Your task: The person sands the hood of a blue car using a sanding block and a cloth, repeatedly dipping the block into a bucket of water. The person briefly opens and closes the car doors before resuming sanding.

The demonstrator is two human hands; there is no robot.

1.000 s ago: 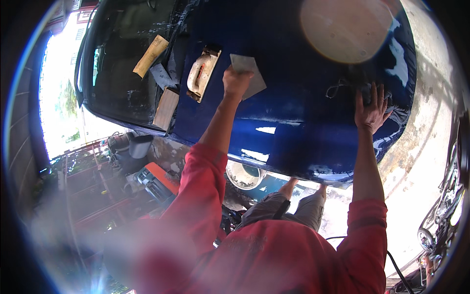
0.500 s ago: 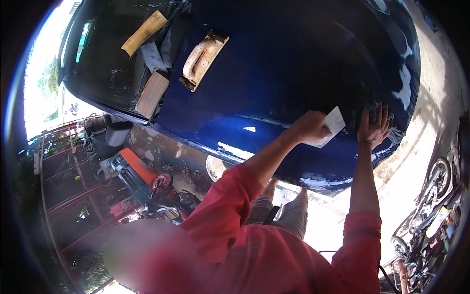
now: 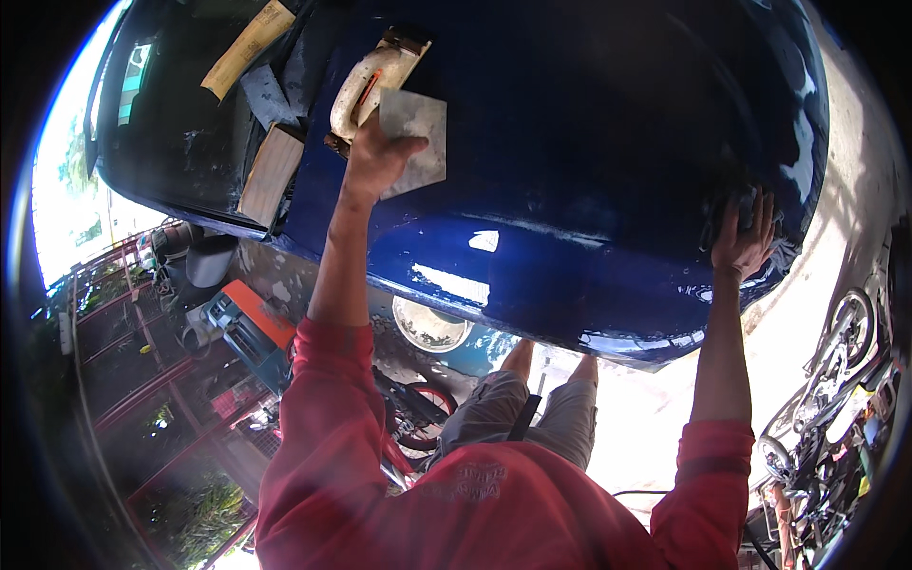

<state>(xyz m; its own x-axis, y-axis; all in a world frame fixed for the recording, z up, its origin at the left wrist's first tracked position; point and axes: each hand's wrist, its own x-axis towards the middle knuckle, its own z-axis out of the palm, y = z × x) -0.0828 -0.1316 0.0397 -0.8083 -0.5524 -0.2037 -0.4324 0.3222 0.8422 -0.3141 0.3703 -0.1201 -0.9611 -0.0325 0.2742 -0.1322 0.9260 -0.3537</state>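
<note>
My left hand (image 3: pixel 372 169) grips a stiff, flat pale grey sheet (image 3: pixel 418 138), its thumb lying across the face and its other fingers mostly hidden. Directly beyond that hand, partly covered by it and the sheet, a hand sanding block (image 3: pixel 357 87) with a whitish handle rests on the dark blue car hood (image 3: pixel 570 114). Toward the hood's front right corner, my right hand (image 3: pixel 746 239) lies flat, fingers stretched out. Dark crumpled material (image 3: pixel 719 214) shows around those fingers; what it is I cannot make out.
On the windshield side lie a curved yellowish strip (image 3: pixel 249 46), grey sheets (image 3: pixel 267 95) and a wooden block (image 3: pixel 272 175). Below the hood's near edge is a round whitish basin (image 3: pixel 429 323). An orange and teal machine (image 3: pixel 252 328) stands left; bicycles (image 3: pixel 845 332) are at right.
My left hand has swung left with the pale grey sheet, from near my right hand to the sanding block. My right hand stays at the hood's corner, shifted slightly in view.
</note>
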